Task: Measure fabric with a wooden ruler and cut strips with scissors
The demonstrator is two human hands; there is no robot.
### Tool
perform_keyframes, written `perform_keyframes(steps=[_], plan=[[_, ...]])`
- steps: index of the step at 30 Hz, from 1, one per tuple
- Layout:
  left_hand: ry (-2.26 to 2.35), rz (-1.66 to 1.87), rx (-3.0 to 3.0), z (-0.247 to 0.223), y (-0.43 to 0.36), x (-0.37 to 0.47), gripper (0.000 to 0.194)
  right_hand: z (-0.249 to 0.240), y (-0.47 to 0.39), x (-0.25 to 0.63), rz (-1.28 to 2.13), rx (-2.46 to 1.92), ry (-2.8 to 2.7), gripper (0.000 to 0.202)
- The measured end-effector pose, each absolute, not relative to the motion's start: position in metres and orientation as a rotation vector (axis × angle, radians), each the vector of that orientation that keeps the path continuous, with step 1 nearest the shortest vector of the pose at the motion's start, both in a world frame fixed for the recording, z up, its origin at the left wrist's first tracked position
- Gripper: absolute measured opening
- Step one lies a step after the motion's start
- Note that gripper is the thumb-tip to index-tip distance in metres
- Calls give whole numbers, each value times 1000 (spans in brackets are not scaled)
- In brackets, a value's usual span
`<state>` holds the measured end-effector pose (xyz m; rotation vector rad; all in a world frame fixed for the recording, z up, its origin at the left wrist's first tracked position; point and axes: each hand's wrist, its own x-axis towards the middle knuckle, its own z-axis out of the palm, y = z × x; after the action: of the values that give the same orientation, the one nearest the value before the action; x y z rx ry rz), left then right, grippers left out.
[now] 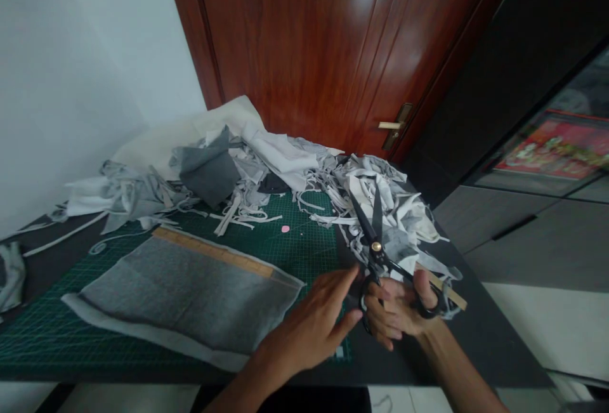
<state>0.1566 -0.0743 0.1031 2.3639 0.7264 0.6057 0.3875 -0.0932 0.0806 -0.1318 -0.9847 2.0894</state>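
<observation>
My right hand (pixel 394 305) grips a pair of black scissors (pixel 376 247) by the handles, with thumb and fingers through the loops. The blades are slightly apart and point away from me, over the scrap pile. My left hand (pixel 316 321) is close by on the left, fingers stretched out and apart, holding nothing; its fingertips are near the scissors' handle, and I cannot tell if they touch. To its left a grey piece of fabric (pixel 185 292) lies on the green cutting mat (pixel 304 242). A wooden ruler (pixel 214 252) rests along the fabric's far edge.
Fabric scraps (pixel 380 184) are heaped along the table's back and right side. A dark grey cloth (pixel 209 169) lies at the back left. A small pink disc (pixel 285 229) is on the mat. Behind stands a wooden door (pixel 295 51); a dark cabinet (pixel 514 222) is at right.
</observation>
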Motion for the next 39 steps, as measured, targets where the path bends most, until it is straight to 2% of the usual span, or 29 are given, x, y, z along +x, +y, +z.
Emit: perform_keyframes(steps=[2,3,8,11,15,17,21,26,39], plan=[[684,501,2323,103,-73,162,36,81,-99,383,2049,-181,-1013,66],[671,457,2325,101,-73,161,34,83,-101,383,2023,-206,-1029,66],[826,344,2480,89,-52,149,31,100,-111,398,1935,-249,-1057,55],[1015,535,2486,93,-21,147,29,106,-116,406,1863,-429,-1063,51],[1388,617,2545,108,-3,140,46,95,-125,407,1776,-795,-1157,50],[1454,548,2583,106,-16,130,34,83,-130,405,1819,-909,-1184,51],[1577,412,2520,68,-66,109,31,61,-142,403,2066,-972,-1218,59],[1645,527,2460,26,-96,100,18,47,-154,409,2176,-1180,-1211,58],[1413,802,2340,24,-106,78,19,39,-163,408,2388,-1308,-1204,65]])
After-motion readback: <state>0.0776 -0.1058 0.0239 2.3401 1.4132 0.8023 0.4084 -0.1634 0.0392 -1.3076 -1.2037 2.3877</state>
